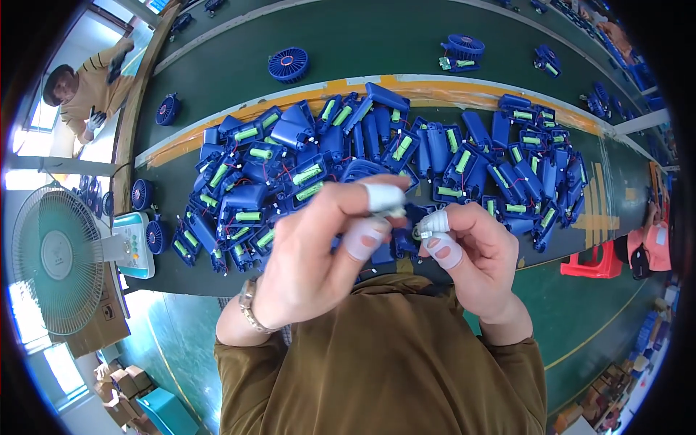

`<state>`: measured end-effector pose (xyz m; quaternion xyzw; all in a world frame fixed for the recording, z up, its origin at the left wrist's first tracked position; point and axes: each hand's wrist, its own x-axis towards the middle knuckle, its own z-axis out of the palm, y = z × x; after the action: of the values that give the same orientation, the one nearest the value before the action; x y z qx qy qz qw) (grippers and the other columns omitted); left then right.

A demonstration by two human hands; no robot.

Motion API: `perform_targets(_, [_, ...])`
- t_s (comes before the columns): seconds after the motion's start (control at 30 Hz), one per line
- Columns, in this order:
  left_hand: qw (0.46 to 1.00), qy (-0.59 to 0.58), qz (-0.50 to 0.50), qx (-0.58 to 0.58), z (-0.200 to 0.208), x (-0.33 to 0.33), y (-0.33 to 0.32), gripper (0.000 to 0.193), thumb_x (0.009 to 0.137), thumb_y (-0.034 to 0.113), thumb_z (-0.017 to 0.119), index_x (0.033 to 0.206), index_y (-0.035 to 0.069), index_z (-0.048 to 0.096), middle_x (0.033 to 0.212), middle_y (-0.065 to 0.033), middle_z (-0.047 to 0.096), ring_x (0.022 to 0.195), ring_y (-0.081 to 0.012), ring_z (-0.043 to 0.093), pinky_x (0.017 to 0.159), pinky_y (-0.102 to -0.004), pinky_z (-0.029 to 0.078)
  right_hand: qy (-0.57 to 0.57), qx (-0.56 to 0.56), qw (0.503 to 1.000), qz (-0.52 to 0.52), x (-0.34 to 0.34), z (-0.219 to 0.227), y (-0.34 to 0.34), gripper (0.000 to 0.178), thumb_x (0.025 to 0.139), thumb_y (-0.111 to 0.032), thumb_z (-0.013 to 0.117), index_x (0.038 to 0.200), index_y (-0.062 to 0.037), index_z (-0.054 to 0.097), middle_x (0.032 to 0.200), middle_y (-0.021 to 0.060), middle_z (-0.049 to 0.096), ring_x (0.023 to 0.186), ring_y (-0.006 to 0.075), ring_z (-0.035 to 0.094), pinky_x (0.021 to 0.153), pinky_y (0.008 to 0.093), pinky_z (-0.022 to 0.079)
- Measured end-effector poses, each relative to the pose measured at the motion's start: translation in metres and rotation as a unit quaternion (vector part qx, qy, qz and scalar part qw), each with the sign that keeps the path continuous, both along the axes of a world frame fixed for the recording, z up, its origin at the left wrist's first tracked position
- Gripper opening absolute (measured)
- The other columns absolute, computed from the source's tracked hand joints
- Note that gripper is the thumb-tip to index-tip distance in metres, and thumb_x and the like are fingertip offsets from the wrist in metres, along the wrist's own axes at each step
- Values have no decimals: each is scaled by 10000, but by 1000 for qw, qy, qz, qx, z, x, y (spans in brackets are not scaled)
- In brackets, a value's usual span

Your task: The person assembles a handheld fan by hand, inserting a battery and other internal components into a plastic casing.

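Brown shirt (435, 355) closest, two hands busy at the near edge of a heap of blue casings (438, 148)

The shirt fills the space on the near side of the heap. Under the heap runs a dark green workbench (377, 40), which extends beyond it to left, right and far side. The heap itself is a loose spread of casings lying at all angles, many turned open.

The left hand (308, 239) is raised over the heap's near edge, fingers curled, thumb and forefinger pinched on something pale and small, too blurred to name. The right hand (484, 250), just to its right, is half closed, its thumb and forefinger gripping a small white piece (428, 234) above that same edge. Whether both pinches hold one thing, I cannot tell.

Left of the heap stands an electric fan (58, 254) with a round grille. Beyond the heap's far left corner is a co-worker (90, 90) in a tan top. A red stool (591, 265) is to the heap's near right. Round blue fan heads lie on the heap's far side, one of them a slatted disc (288, 65). Smallest are the green cells (307, 174) scattered through the heap, with thin red wires among them.
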<state>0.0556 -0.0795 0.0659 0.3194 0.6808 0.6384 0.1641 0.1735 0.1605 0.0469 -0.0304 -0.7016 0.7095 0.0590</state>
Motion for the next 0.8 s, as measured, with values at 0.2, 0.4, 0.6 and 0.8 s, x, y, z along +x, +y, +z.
perform_targets(0.2, [995,73,-59,-25,-19,-5,15,284,1173,143,852,1360,-18,711,1586,-337,782,1317,-351,867,1098,-443,700,82,97,992,-2,-9,-7,7,128,1171,-104,850,1224,-15,774,784,-20,699,613,21,546,565,279,403])
perform_targets(0.4, [993,102,41,-38,-25,-8,25,279,979,25,992,1237,19,885,1119,-126,809,962,-274,796,819,-377,655,86,102,991,-21,-15,-15,11,144,1164,-111,862,1204,-16,761,768,-25,649,596,31,509,559,292,383])
perform_targets(0.6, [991,124,32,-28,-27,-19,27,264,985,9,977,1233,6,888,1140,-152,834,954,-282,824,821,-384,667,83,92,992,-20,-23,-19,15,143,1175,-106,849,1220,-8,754,773,-26,646,609,20,491,565,282,368])
perform_targets(0.8, [985,165,2,-43,-26,-29,20,215,1032,39,938,1226,-17,861,1115,-173,864,981,-292,842,854,-374,660,23,21,999,17,-29,-19,13,142,1189,-99,830,1227,6,743,851,-32,681,702,4,535,622,263,408])
